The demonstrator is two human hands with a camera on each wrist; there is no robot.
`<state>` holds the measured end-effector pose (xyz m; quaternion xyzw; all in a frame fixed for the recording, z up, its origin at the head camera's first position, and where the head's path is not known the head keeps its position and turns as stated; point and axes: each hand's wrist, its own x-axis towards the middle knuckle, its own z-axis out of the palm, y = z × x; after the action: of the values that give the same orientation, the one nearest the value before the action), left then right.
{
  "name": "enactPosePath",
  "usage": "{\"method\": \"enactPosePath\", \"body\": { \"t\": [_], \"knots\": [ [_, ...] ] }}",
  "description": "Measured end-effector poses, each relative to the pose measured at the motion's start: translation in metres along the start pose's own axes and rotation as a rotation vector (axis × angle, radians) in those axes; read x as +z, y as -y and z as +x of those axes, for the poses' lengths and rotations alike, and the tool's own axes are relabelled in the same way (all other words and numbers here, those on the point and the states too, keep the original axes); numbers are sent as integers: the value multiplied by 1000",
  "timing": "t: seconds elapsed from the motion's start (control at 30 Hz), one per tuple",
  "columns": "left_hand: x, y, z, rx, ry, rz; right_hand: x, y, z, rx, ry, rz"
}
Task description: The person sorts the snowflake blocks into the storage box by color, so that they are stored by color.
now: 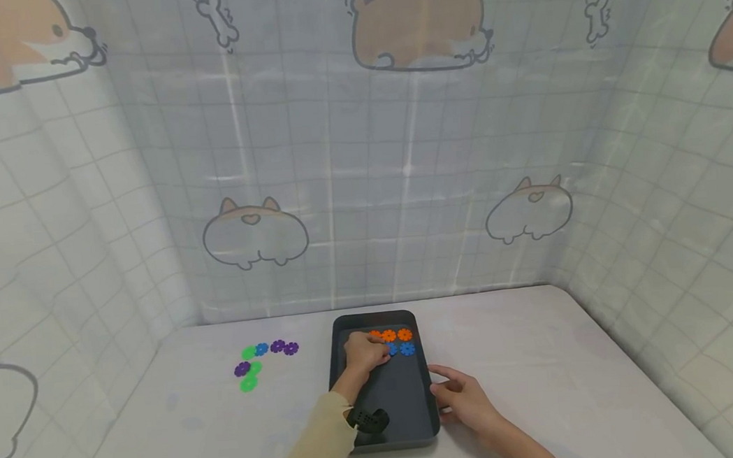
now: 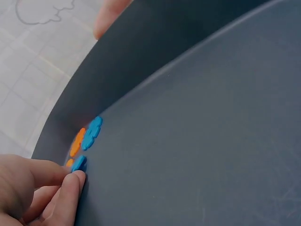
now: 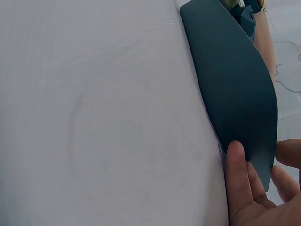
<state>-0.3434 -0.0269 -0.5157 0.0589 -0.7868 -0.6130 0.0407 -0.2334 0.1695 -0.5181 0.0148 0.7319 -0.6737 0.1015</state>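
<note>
My left hand reaches into a dark grey rectangular tray. Its thumb and fingers pinch a blue flower-shaped disc, partly hidden behind the fingertips. Another blue disc lies to its right, below a row of orange flower-shaped discs along the tray's far end; the hand covers the left part of these rows. At the tray's right side is my right hand, fingers loosely spread. In the right wrist view its fingertips touch the outer wall and reach the rim.
Left of the tray, several loose flower-shaped discs lie on the white tabletop: green, purple and blue. A dark band circles the left wrist. Behind the table hangs a tile-patterned curtain with cartoon dogs.
</note>
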Motion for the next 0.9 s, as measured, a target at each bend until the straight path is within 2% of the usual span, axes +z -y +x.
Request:
{"method": "enactPosePath", "body": {
  "t": [0.2, 0.47, 0.73, 0.9],
  "knots": [
    [1, 2, 1, 16, -10, 39, 0, 0, 0, 9, 0, -7],
    [0, 4, 1, 22, -5, 15, 1, 1, -1, 14, 2, -8],
    [-1, 2, 1, 12, -19, 49, 0, 0, 1, 3, -2, -5],
    [-1, 5, 0, 36, -12, 68, -1, 0, 0, 10, 2, -5]
  ]
}}
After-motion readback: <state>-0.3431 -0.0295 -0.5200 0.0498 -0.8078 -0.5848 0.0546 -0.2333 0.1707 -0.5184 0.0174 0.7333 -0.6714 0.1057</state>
